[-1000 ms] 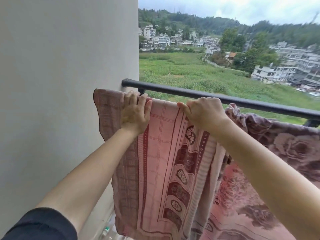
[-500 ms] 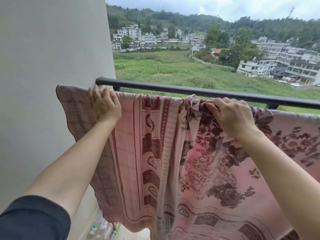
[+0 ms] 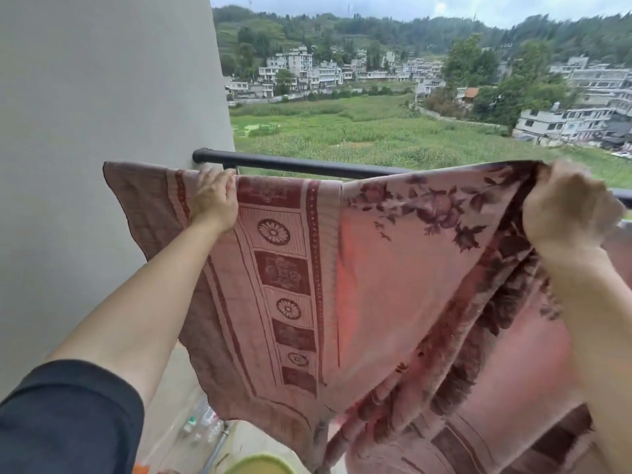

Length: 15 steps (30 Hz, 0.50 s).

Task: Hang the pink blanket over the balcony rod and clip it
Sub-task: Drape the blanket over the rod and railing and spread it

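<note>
The pink blanket (image 3: 386, 268), patterned with dark red flowers and a bordered strip, hangs in front of the black balcony rod (image 3: 307, 166). My left hand (image 3: 214, 200) grips its top edge near the wall, close to the rod's left end. My right hand (image 3: 567, 210) grips the top edge far to the right and holds it lifted, stretched taut, and blurred. The blanket's left corner sticks out past my left hand against the wall. Most of the rod's right part is hidden by the cloth. No clip is in view.
A grey wall (image 3: 102, 97) stands at the left, where the rod ends. Below, on the balcony floor, lie a pale green round container (image 3: 260, 466), several bottles (image 3: 201, 422) and a pipe. Beyond the rod are fields and houses.
My right hand has slid far to the right along the top edge and lifted it, spreading the blanket out. My left hand keeps its grip near the wall.
</note>
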Motion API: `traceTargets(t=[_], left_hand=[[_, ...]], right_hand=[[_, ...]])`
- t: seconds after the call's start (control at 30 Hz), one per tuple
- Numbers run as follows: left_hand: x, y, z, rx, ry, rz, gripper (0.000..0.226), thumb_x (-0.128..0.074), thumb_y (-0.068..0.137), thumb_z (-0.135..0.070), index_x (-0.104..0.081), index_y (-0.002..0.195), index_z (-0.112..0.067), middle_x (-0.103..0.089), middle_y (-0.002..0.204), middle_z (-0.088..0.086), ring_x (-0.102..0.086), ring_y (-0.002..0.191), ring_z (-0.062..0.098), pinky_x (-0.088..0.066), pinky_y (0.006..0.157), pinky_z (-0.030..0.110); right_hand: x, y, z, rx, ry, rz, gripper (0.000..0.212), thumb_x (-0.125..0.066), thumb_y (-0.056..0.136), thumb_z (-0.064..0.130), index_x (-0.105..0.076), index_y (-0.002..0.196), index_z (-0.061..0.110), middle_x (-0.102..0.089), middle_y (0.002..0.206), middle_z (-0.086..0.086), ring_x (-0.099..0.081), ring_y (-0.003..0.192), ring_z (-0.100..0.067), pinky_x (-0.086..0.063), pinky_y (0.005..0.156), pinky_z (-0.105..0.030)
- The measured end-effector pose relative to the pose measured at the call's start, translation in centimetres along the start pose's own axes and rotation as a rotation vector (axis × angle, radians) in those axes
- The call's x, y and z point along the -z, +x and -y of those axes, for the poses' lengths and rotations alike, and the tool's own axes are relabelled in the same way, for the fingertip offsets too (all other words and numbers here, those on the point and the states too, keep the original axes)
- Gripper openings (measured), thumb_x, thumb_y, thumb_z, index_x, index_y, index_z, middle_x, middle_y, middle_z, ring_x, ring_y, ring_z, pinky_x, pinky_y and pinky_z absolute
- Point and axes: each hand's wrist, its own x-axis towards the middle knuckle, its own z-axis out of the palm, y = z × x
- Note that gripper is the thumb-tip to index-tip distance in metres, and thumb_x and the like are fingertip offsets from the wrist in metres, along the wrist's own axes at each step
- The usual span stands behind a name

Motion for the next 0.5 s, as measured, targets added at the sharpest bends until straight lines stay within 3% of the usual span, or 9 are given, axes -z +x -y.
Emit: traceTargets(t=[0.07,0.17,0.23,0.37,0.43,0.5], left_hand=[[-0.2,0.0,-0.3,0.016,0.006,-0.017,0.047,-0.026,0.108,-0.031,-0.046,0.145,-0.009,-0.031,0.159,0.011,-0.015,0.151,0.027,-0.005,0.124,0.035],[-0.4,0.2,0.0,0.019,0.012,-0.030,0.048,-0.024,0.107,-0.032,-0.050,0.141,-0.009,-0.036,0.156,0.013,-0.017,0.149,0.030,-0.008,0.123,0.038],[-0.6,0.3,0.5,-0.008,0.019,-0.023,0.050,-0.022,0.106,-0.037,-0.053,0.136,-0.011,-0.040,0.151,0.015,-0.021,0.146,0.033,-0.013,0.122,0.044],[-0.6,0.1,1.2,-0.069,0.082,-0.043,0.053,-0.018,0.101,-0.044,-0.056,0.128,-0.019,-0.048,0.142,0.010,-0.030,0.139,0.032,-0.022,0.116,0.052],[-0.2,0.0,1.6,-0.114,0.117,-0.081,0.053,-0.017,0.100,-0.046,-0.058,0.123,-0.021,-0.052,0.134,0.009,-0.035,0.134,0.031,-0.021,0.115,0.054],[-0.1,0.2,2.4,-0.172,0.138,-0.127,0.048,-0.020,0.101,-0.045,-0.059,0.119,-0.022,-0.055,0.128,0.007,-0.039,0.129,0.031,-0.019,0.115,0.057]], right_hand=[[0.3,-0.5,0.7,0.008,-0.055,0.069,0.022,-0.050,0.095,0.007,-0.062,0.111,-0.001,-0.062,0.102,-0.028,-0.063,0.087,-0.043,-0.049,0.072,-0.042],[0.1,-1.6,4.3,0.122,-0.051,0.130,0.045,-0.065,0.086,0.007,-0.057,0.130,0.003,-0.057,0.117,-0.024,-0.058,0.102,-0.039,-0.049,0.091,-0.050],[-0.4,-3.0,8.0,0.216,0.043,0.135,0.046,-0.057,0.090,0.014,-0.053,0.136,0.006,-0.056,0.125,-0.020,-0.054,0.112,-0.037,-0.044,0.099,-0.050],[-2.7,-7.6,17.5,0.390,0.242,0.269,0.048,-0.036,0.101,0.042,-0.053,0.136,0.013,-0.058,0.131,-0.012,-0.056,0.115,-0.029,-0.041,0.101,-0.044],[-4.8,-9.6,21.4,0.496,0.189,0.347,0.055,-0.031,0.102,0.053,-0.048,0.140,0.018,-0.058,0.134,-0.008,-0.056,0.119,-0.027,-0.039,0.103,-0.046],[-6.3,-10.1,23.2,0.558,0.117,0.324,0.050,-0.033,0.102,0.055,-0.056,0.133,0.024,-0.064,0.128,-0.001,-0.058,0.115,-0.025,-0.038,0.101,-0.045]])
